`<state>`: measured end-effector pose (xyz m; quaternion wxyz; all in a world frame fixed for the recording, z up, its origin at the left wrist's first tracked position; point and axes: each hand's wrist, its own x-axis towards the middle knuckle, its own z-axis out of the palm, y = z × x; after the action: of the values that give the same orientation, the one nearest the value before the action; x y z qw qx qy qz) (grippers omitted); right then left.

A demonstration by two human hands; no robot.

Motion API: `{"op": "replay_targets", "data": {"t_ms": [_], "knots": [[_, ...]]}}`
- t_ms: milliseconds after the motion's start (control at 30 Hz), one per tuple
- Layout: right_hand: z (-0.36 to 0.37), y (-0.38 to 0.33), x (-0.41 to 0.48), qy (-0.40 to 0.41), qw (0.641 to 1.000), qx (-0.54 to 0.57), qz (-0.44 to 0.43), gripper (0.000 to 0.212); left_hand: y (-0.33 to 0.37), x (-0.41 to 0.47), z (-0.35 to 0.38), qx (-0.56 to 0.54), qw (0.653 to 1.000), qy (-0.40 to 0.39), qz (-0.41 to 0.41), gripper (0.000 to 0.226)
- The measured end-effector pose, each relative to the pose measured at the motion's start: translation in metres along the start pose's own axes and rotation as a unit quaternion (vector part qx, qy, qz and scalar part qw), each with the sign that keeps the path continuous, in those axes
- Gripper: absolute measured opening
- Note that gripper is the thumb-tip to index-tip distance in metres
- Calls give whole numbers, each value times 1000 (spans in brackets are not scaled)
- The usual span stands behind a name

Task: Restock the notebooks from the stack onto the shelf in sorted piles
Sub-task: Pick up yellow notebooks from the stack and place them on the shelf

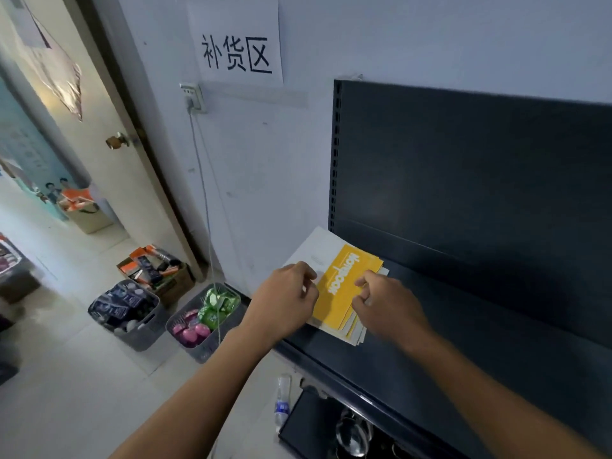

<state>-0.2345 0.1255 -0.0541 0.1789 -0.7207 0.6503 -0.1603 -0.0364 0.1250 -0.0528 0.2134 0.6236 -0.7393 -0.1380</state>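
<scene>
head view: both hands, left hand (284, 299) at nine o'clock, right hand (385, 303) at three, pinch yellow notebook (341, 286); thin, floppy, likely best held by edges.

Shelf (480, 313) right of notebook stack (344, 293) seems bare — back panel (463, 167) blocks.

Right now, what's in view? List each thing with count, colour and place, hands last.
notebook stack: one pile, yellow cover on top, left end of shelf
shelf: one, dark blue-grey, against wall
paper sign: one, white with black characters, on wall
wall socket: one, white, below sign
baskets: two, grey, on floor, filled with packaged goods
cardboard box: one, brown, behind baskets
water bottle: one, clear, below shelf
door: one, cream, open
left hand: on stack's left edge
right hand: on yellow cover
</scene>
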Motion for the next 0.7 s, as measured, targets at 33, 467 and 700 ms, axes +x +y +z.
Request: {"op": "replay_targets", "data": {"t_ms": [33, 467, 700], "knots": [[0, 0, 7, 1, 1000, -2, 9, 24, -2, 11, 0, 2, 1000, -8, 5, 27], [8, 11, 37, 46, 991, 21, 122, 24, -17, 98, 21, 24, 995, -53, 79, 28], [33, -2, 28, 83, 971, 33, 221, 27, -42, 114, 27, 87, 996, -23, 30, 53]]}}
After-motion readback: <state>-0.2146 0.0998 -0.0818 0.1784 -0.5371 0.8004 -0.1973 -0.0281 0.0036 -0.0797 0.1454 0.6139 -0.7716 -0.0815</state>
